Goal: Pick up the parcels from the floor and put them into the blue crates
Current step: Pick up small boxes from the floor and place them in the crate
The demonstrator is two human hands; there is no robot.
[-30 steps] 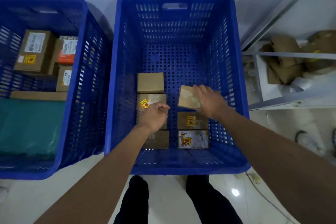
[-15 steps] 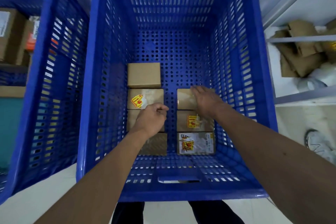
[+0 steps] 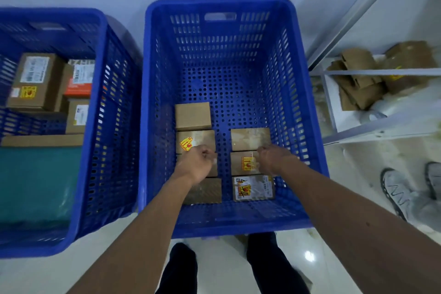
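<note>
The middle blue crate (image 3: 219, 38) fills the centre of the frame, standing on the pale floor (image 3: 224, 260) against the wall. The left blue crate (image 3: 114, 138) stands just beside it at the left edge. It holds a teal bag (image 3: 35, 186) in its lower half, with a flat cardboard piece (image 3: 43, 140) along the bag's upper edge. Above that sit a labelled brown box (image 3: 35, 81), an orange-and-white box (image 3: 80, 79) and a smaller brown box (image 3: 77, 116).

At the right edge a metal shelf (image 3: 372, 71) carries crumpled brown cardboard (image 3: 358, 86). Below it is a grey shoe (image 3: 396, 188) of someone standing nearby. My dark trouser legs (image 3: 181, 267) show at the bottom centre.

Seven parcels lie flat on the middle crate's floor in two columns, in its lower half. In the left column, from the top, lie a plain parcel (image 3: 193, 116) and a parcel with a yellow sticker (image 3: 198, 137). Below them come a third parcel (image 3: 214, 167), mostly hidden under my hand, and a fourth parcel (image 3: 205, 191). In the right column lie a taped parcel (image 3: 250, 138), a parcel with a yellow label (image 3: 243, 163) and a white-labelled parcel (image 3: 254, 187).

Both my arms reach into the crate. My left hand (image 3: 195, 164) is loosely clenched over the left column, with nothing visible in it. My right hand (image 3: 272, 160) hangs with fingers bent over the seam between the top two right parcels. It is blurred, so I cannot tell whether it touches or grasps anything.
</note>
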